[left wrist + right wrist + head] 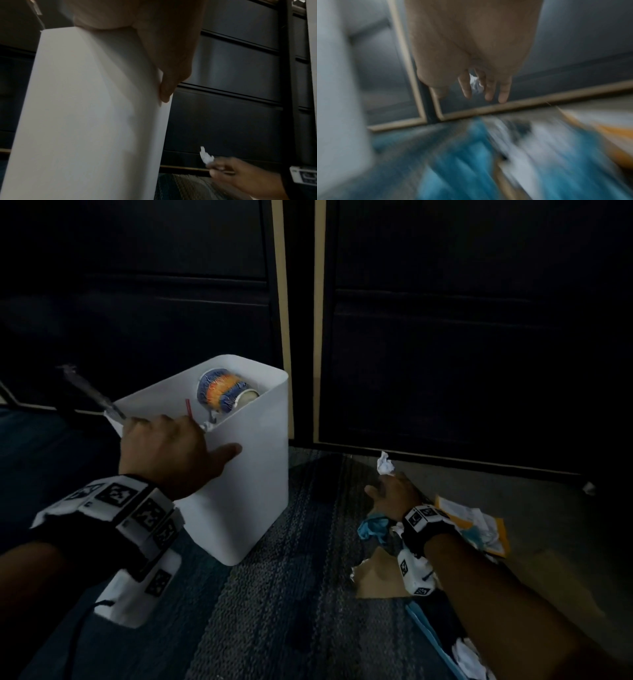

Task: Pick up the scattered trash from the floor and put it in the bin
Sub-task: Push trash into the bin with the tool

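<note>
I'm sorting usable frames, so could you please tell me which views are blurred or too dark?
Head view: dim but sharp, the white bin well lit. Left wrist view: mostly sharp, though the right hand is slightly soft. Right wrist view: heavy motion blur smears the floor trash; only the crumpled paper is recognisable.

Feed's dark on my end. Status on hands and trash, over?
Left hand grips white bin rim. Right hand pinches crumpled white paper. More paper scraps on floor. Path to bin unobstructed.

Head view downward over bin [239, 474]; wrist views low, close, sharing dark cabinets [231, 115].
</note>
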The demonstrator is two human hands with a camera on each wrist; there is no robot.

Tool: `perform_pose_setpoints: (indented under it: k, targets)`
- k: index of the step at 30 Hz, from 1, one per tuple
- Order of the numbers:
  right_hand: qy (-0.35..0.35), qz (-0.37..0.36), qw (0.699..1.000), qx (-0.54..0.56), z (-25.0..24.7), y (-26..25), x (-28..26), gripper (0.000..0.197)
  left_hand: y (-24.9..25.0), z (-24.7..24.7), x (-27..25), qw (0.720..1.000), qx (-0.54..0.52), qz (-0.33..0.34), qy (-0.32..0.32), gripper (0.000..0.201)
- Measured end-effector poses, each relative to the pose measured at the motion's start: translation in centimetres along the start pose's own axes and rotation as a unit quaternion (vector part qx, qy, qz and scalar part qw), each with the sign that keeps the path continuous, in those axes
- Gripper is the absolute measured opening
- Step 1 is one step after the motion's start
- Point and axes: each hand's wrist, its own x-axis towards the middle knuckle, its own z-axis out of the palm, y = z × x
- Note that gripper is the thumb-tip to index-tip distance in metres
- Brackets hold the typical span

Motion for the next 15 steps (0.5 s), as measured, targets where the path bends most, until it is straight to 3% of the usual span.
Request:
perform_pose_setpoints:
  k: [6, 9, 15]
  targets:
    - [0.12, -0.124, 0.983, 0.064, -5.8, -8.1, -1.9, 0.059, 0.6, -0.6, 0.6, 0.998, 0.029, -0.008, -0.049, 0.064]
    - [0.189, -0.209, 0.954, 0.106, -9.6, -14.2, -4.1, 0.05, 0.5, -0.7, 0.2, 0.999, 0.029, 0.0, -0.045, 0.06]
    - [0.179, -0.32, 0.921, 0.131, -12.1, -24.1, -7.9, 0.05, -0.2, 0.1, -0.7, 0.991, -0.113, 0.05, 0.055, 0.038]
